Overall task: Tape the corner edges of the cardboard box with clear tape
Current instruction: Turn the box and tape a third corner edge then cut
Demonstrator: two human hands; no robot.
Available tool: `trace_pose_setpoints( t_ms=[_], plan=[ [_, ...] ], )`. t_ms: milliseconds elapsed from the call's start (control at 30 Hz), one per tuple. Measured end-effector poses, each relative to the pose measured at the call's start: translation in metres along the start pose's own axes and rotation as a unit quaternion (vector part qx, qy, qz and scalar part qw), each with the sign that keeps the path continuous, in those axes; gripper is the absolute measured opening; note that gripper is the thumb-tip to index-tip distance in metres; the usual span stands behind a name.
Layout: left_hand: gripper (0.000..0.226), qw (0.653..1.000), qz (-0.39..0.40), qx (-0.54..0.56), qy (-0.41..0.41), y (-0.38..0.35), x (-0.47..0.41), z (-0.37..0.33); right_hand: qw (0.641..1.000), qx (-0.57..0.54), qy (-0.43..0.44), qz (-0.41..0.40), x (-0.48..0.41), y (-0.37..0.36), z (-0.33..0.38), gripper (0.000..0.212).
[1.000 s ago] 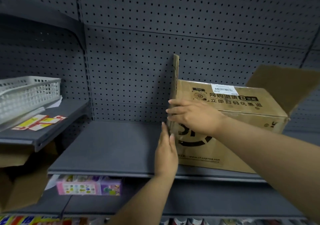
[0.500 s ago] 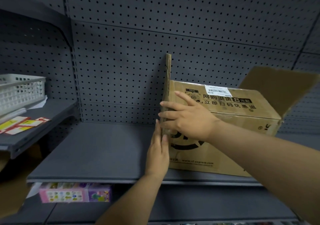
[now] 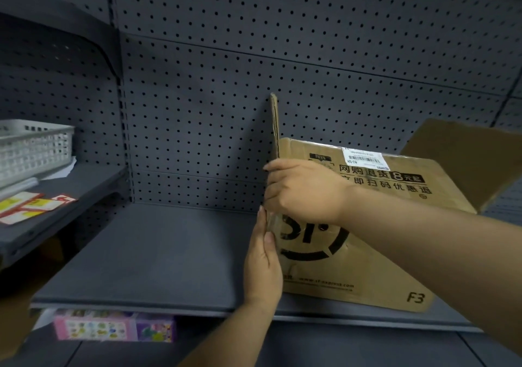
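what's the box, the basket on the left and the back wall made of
Box: brown corrugated cardboard, matte; the upright flap shows a layered edge, printing sits flat on it. Basket: likely pale moulded plastic, with a slotted grid wall. Back wall: dark grey perforated panel, probably painted metal, given the even rows of holes and faint sheen.
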State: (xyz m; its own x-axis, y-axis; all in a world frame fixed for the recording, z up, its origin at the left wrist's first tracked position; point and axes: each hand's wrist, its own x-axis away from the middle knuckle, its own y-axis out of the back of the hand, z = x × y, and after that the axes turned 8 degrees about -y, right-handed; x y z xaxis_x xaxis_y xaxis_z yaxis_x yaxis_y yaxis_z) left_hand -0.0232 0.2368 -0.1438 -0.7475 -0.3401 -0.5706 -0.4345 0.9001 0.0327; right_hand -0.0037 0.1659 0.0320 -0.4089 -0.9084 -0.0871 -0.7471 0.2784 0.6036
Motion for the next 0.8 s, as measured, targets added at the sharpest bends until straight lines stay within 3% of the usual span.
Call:
trace_pose_setpoints(
  t_ms=[200,333,567,800],
  plan=[
    [0.041,1.0,0.02,0.007,0.01,0.002,-0.001,0.004,0.998,-0.036,0.048,-0.019,-0.003,0.006,-0.005,0.042],
    [0.048,0.999,0.045,0.021,0.016,0.005,0.001,0.011,0.996,-0.04,0.072,0.019,-0.002,-0.002,0.001,0.035],
    [0.039,0.997,0.044,0.056,0.04,0.0,0.002,0.012,0.998,-0.048,0.04,0.004,-0.004,-0.006,0.01,0.028],
    [0.048,0.978,0.019,0.188,0.083,0.003,0.005,0.016,0.997,-0.07,0.04,0.016,0.001,-0.013,0.027,0.023]
  ],
)
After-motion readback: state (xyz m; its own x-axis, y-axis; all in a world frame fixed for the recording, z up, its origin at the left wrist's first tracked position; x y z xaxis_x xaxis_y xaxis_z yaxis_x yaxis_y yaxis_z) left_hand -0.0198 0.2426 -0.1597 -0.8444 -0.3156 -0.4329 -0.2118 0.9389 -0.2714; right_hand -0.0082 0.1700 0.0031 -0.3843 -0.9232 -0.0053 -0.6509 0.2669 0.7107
